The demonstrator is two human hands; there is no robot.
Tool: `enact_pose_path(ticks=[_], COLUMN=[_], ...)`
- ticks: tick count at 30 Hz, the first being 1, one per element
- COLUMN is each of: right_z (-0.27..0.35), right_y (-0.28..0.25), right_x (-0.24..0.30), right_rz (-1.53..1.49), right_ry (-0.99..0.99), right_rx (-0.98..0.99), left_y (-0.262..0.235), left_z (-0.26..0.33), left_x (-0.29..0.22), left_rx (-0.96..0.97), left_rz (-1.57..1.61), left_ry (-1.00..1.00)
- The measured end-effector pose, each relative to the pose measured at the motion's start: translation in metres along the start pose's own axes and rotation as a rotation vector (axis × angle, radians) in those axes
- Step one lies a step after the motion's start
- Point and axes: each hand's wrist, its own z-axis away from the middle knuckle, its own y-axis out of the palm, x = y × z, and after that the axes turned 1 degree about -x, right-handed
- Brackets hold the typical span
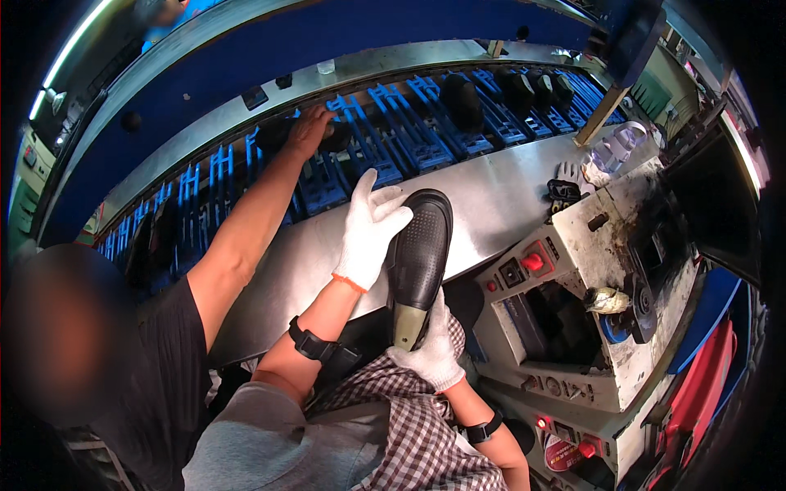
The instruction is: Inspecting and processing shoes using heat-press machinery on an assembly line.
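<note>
The right hand (431, 350), in a white cloth glove, was closed around the heel end of a shiny black shoe with small dots (422, 233), where a hard grey-green foot shape (409, 326) poked out. The shoe was near the brown-and-white checked cloth (417, 442), with its toe pointing away toward the flat silver metal table (508, 184). The left hand (368, 229), in a white glove with an orange edge, had its fingers spread beside the shoe (I could not tell if they touched it). Another person's bare hand (311, 131) was over the long blue bars (438, 155).
</note>
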Motion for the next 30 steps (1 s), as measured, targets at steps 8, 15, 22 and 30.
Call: enact_pose_path(ticks=[8, 15, 22, 30], right_z=[0.001, 0.002, 0.009, 0.002], right_y=[0.004, 0.009, 0.009, -0.002], right_x=[-0.009, -0.021, -0.030, -0.017], right_rz=[-0.180, -0.352, -0.309, -0.064], right_ry=[0.099, 0.143, 0.136, -0.022], right_rx=[0.014, 0.010, 0.031, 0.046], left_y=[-0.017, -0.027, -0.020, -0.009], left_z=[-0.009, 0.001, 0.015, 0.014], left_x=[0.017, 0.025, 0.013, -0.012], left_rx=[0.169, 0.289, 0.294, 0.186], left_rz=[0.037, 0.016, 0.111, -0.180], left_ry=[0.009, -0.282, -0.211, -0.101])
